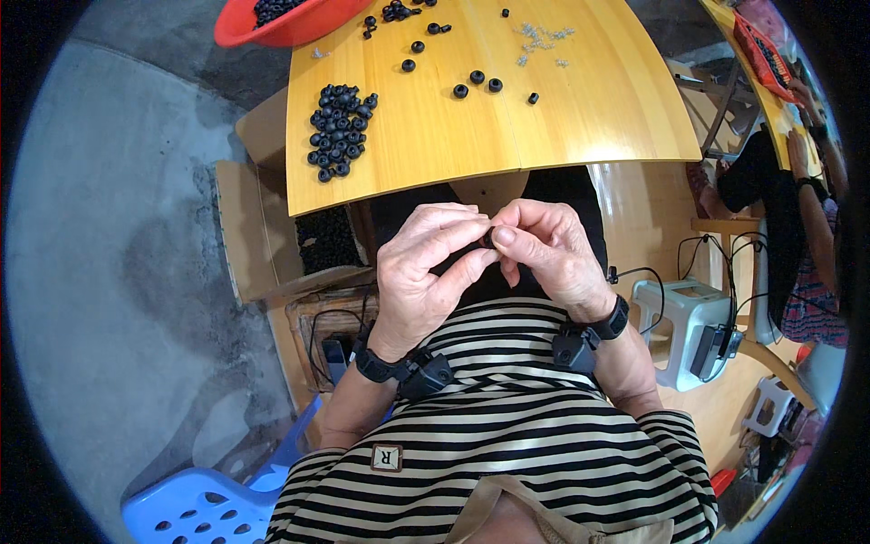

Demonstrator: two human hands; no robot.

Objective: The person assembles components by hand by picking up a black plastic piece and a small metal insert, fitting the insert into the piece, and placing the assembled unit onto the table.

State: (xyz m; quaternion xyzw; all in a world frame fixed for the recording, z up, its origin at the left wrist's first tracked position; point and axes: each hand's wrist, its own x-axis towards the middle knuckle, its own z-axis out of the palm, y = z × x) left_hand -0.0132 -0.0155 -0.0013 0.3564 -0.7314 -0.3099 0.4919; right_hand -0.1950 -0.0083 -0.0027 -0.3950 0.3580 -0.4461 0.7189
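Observation:
In front of my body, just off the near edge of the wooden table, my two hands meet fingertip to fingertip. My left hand and my right hand both pinch a small black round part, mostly covered by the fingers. On the table's left side lies a cluster of black knob-like parts, some with a hole showing. Several loose black rings are scattered across the middle. Small clear pieces lie in a loose group farther back.
A red basin holding black parts sits at the far left. Below the table, an opened cardboard box contains many black pieces. A blue plastic chair is at lower left, a pale stool at right. Another person's arm shows at far right.

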